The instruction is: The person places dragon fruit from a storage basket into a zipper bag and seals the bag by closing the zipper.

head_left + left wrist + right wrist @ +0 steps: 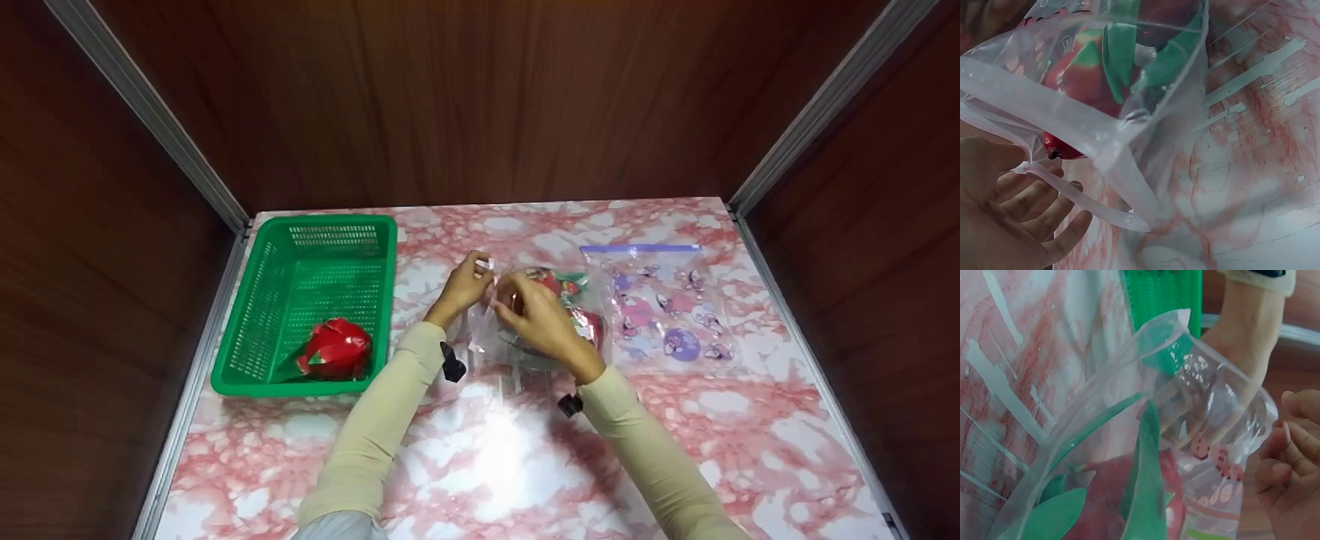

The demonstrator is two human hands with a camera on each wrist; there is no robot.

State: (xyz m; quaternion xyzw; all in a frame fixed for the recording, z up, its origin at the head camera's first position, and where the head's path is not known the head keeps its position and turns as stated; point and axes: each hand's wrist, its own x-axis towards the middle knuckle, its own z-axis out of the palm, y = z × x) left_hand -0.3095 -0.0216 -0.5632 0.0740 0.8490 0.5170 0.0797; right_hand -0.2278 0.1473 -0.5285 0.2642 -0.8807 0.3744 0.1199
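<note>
Apparently the bag (525, 352) on the desk (480, 465), fruit (1084, 84) inside, is being worked at its rim (1103, 211), left hand (465, 289) pinching it, right hand (544, 319) beside, hold unclear, the next move likely wanting steady edges.

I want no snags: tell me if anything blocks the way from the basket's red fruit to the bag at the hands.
Yes: the right wall of the basket, beside the fruit, then the left sleeve; the left hand also touches the bag.
</note>
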